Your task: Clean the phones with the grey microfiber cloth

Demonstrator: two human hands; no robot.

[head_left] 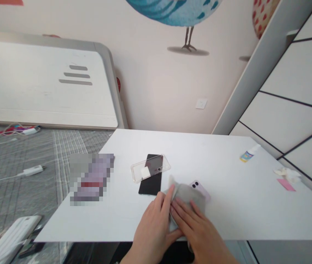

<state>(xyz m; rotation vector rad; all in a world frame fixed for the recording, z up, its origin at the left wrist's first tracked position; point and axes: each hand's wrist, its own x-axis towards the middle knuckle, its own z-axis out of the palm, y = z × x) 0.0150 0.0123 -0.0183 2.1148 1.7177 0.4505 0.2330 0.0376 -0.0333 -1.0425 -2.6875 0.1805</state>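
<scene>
A grey cloth [191, 194] is bunched near the table's front edge, between my two hands. My left hand [154, 216] grips its left side, fingers pressed together and pointing forward. On top and to the right, my right hand [193, 222] presses the cloth, with its fingers closed against it. Whatever lies inside or under the cloth is hidden. Just behind it a lilac phone [204, 192] shows its camera lenses, partly covered by the cloth. To the left lies a dark phone [151, 185], with a transparent phone case [136, 173] resting crosswise over it.
A blurred-out purple item [98, 176] lies at the left of the white table [199, 146]. At the right are a small spray bottle [249, 154], a crumpled white tissue [287, 174] and a pink slip [286, 184]. A bed with a cable [32, 170] borders the table's left side.
</scene>
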